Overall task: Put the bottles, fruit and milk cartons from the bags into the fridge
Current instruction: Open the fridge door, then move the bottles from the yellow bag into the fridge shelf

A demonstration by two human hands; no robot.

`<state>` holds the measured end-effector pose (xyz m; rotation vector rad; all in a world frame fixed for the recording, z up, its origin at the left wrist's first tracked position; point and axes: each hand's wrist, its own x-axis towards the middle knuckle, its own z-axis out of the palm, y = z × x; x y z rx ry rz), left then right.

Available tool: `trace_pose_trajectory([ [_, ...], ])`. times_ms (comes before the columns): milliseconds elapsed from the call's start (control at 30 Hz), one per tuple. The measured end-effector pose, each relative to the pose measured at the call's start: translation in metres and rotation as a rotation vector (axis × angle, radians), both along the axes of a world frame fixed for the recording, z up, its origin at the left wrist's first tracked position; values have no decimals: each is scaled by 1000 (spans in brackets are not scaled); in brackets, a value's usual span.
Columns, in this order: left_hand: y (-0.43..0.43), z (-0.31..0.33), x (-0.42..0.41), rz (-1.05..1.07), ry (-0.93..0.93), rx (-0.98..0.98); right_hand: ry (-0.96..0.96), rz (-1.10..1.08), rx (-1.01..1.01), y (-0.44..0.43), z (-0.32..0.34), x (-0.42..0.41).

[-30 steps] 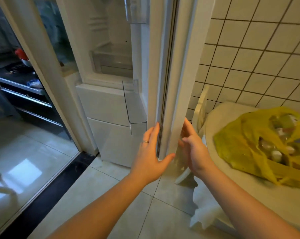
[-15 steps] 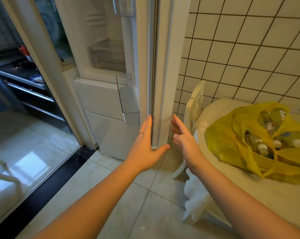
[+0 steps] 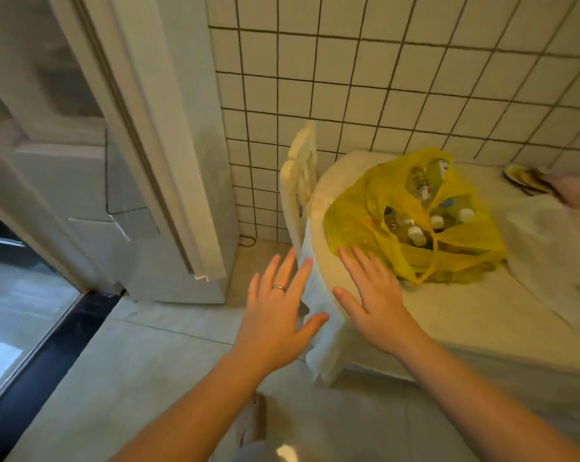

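Observation:
A yellow plastic bag lies on the round white table at the right, its mouth open on several bottles with white caps. The fridge stands at the left with its door swung open edge-on. My left hand, a ring on one finger, is held flat with spread fingers over the floor, left of the table's rim. My right hand hovers flat over the table's near edge, just short of the bag. Neither hand holds anything.
A white plastic chair stands between the fridge door and the table, against the tiled wall. A white cloth hangs off the table's edge. A plate and pale fabric lie at the table's far right.
Both hands have left the fridge door's edge and moved right toward the table. The view has swung right and down, bringing the yellow bag closer.

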<state>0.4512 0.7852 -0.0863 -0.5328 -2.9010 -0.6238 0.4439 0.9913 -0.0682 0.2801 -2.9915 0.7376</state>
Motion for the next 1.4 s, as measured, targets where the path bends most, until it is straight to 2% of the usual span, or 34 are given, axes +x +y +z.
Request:
trace_pose_trajectory([
  [100, 27, -12, -18, -82, -12, -48, -27, -92, 103, 37, -4, 6],
  [400, 135, -34, -103, -253, -141, -31, -114, -344, 102, 143, -11, -24],
  [500, 171, -35, -143, -289, -143, -29, -146, -345, 170, 173, -10, -50],
  [633, 216, -29, -201, -347, -53, -59, -191, -324, 264, 207, -8, -97],
  [733, 246, -27, -235, -366, 47, -87, -148, -309, 330, 226, -7, -132],
  [833, 269, -31, -261, -395, 27, -194, -103, -263, 440, 240, -9, -162],
  [933, 279, -34, -275, -392, 7, -282, -51, -210, 514, 245, -12, -181],
  [1067, 281, -31, -288, -338, 51, -263, 34, -211, 529, 248, -12, -205],
  [1233, 257, -29, -301, -279, 215, -71, 49, -144, 554, 253, -14, -227],
  [1400, 216, -19, -313, -97, 188, 37, 186, -105, 568, 260, -18, -244],
])
